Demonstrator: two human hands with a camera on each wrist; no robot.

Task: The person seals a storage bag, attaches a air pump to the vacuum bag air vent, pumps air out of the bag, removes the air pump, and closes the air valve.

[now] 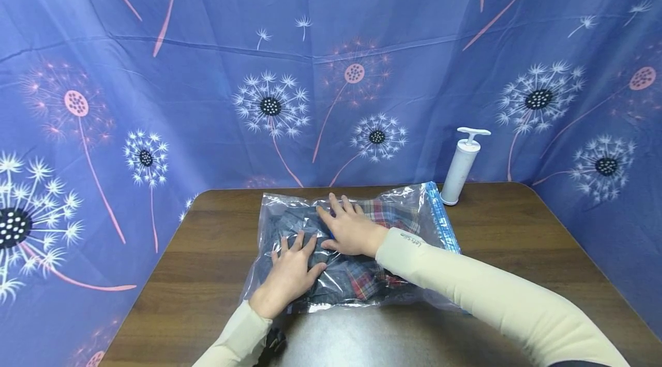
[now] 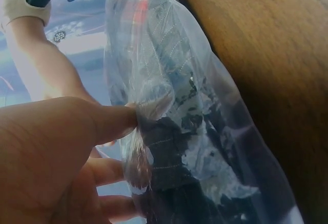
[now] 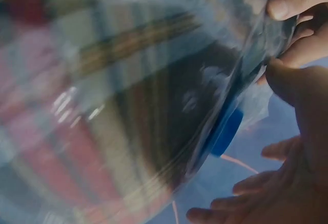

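Observation:
A clear plastic vacuum storage bag [image 1: 269, 217] lies flat on the table with folded clothes inside. Dark denim-like cloth [image 1: 331, 281] fills its left and middle, and red plaid cloth [image 1: 364, 281] shows toward the right. My left hand [image 1: 289, 272] rests on the bag's left part with fingers spread. Farther up, near the middle, my right hand [image 1: 354, 229] lies on it, fingers extended. Beside the right hand, a blue round valve cap [image 3: 228, 131] stands out from the plastic in the right wrist view. A blue printed zip strip [image 1: 442, 217] runs along the bag's right end.
A white hand pump [image 1: 460, 169] with a T-handle stands upright at the back right, close to the zip end. The brown wooden table [image 1: 196, 263] backs onto a blue dandelion-print cloth [image 1: 207, 97], which also hangs along both sides.

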